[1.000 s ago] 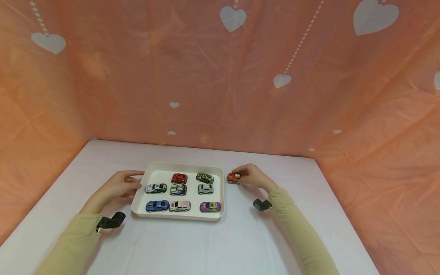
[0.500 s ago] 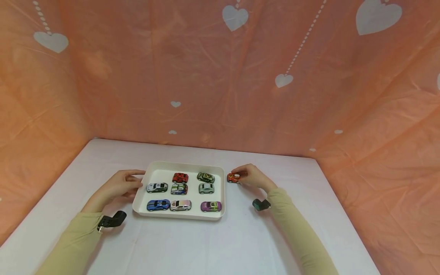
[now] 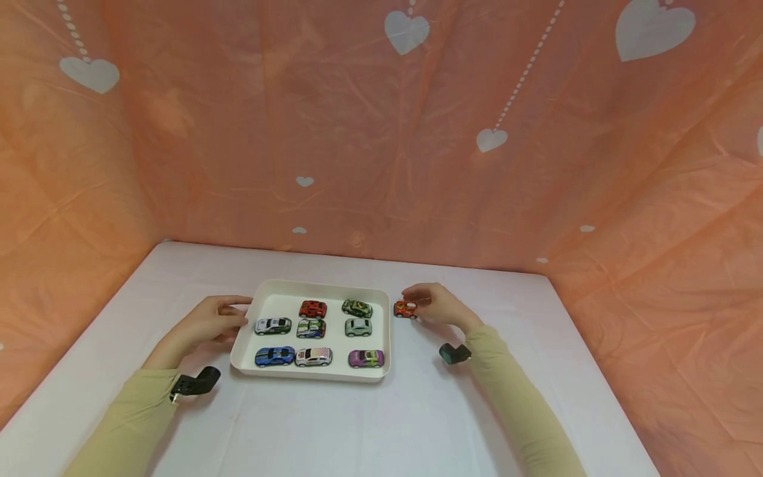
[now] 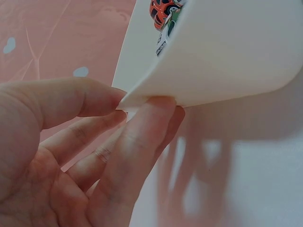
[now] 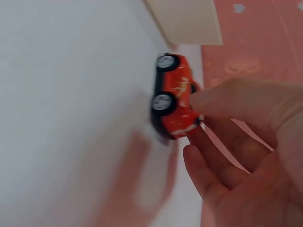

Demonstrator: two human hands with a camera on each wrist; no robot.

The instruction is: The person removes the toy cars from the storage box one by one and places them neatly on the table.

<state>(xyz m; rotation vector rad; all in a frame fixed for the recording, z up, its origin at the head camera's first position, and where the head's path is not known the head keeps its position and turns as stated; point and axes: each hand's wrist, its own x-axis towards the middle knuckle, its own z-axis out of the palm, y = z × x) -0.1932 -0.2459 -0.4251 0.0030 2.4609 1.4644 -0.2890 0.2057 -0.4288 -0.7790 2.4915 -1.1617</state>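
Observation:
My left hand [image 3: 205, 324] holds the left side of a shallow white tray [image 3: 250, 371]. In the left wrist view its fingertips pinch the edge of the tray's wall [image 4: 222, 56]. Just past the tray's right side, my right hand [image 3: 442, 306] grips a small red toy car [image 3: 405, 309] between thumb and fingers. The right wrist view shows the red car's side [image 5: 176, 97] with two wheels facing the camera. Several toy cars sit in the tray, among them a blue one [image 3: 275, 356], a purple one [image 3: 366, 358] and a camouflage one [image 3: 357, 308].
A white cloth [image 3: 334, 430] covers the table. Orange curtains [image 3: 357, 119] with white hearts hang behind it and along both sides. A black wrist camera [image 3: 197, 382] sits at the left cuff, another camera [image 3: 455, 354] at the right.

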